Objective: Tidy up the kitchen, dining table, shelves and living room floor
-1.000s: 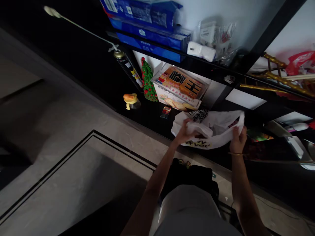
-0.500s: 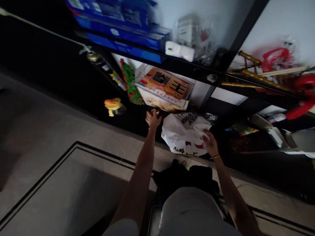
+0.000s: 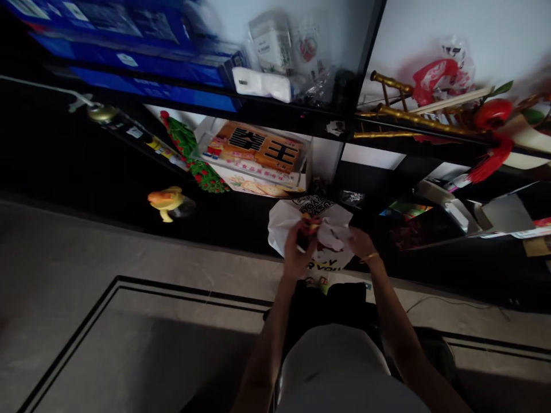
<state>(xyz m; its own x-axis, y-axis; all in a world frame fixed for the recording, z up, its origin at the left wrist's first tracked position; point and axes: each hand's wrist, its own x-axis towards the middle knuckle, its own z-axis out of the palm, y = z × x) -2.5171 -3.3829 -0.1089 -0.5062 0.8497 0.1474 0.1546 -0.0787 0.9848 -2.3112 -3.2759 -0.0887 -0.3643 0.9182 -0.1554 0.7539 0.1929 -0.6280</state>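
Blue boxes point(image 3: 172, 69) are lying upper left | a red-dotted green tree point(image 3: 206, 176) and an orange-topped carton point(image 3: 262, 155) are standing upper centre, beyond the bag | white plastic bag point(image 3: 279, 223) is sitting just below centre (contents too dim to tell) | left hand point(image 3: 298, 252), fingers curled, is gripping a small dark packet point(image 3: 309, 227) over the bag | right hand point(image 3: 362, 244) is closing on its right edge

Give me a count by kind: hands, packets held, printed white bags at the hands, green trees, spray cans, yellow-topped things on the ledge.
Hands: 2, left hand and right hand
Small packet: 1
White bag: 1
Green tree: 1
Spray can: 1
Yellow-topped thing: 1
Total: 7
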